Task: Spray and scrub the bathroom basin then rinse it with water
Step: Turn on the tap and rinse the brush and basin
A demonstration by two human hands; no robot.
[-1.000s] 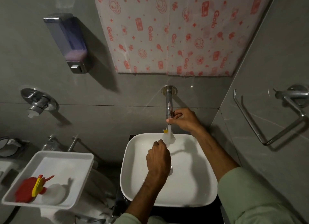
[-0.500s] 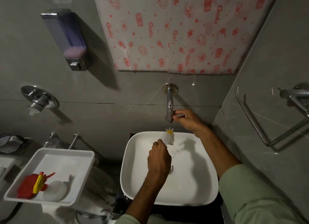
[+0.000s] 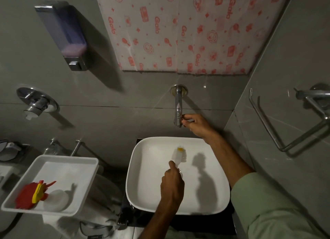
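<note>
A white square basin [image 3: 142, 199] sits below a chrome wall tap [image 3: 178, 106]. My left hand [image 3: 172, 185] is closed around the handle of a white-bristled brush [image 3: 179, 155] with a yellow tip, whose head hangs over the back part of the bowl. My right hand [image 3: 196, 124] pinches the small lever at the tap's spout end. No water stream shows under the spout. The brush handle is hidden inside my fist.
A white tray [image 3: 84, 190] at the left holds a red and yellow spray bottle [image 3: 34, 194] lying beside a white round object [image 3: 55, 199]. A soap dispenser [image 3: 69, 40] and a chrome valve [image 3: 37, 103] are on the wall; a towel ring [image 3: 285, 131] hangs on the right wall.
Water ran onto the brush one second ago; the stream has stopped. My left hand has drawn the brush back from under the spout and down into the bowl. My right hand stays on the tap lever.
</note>
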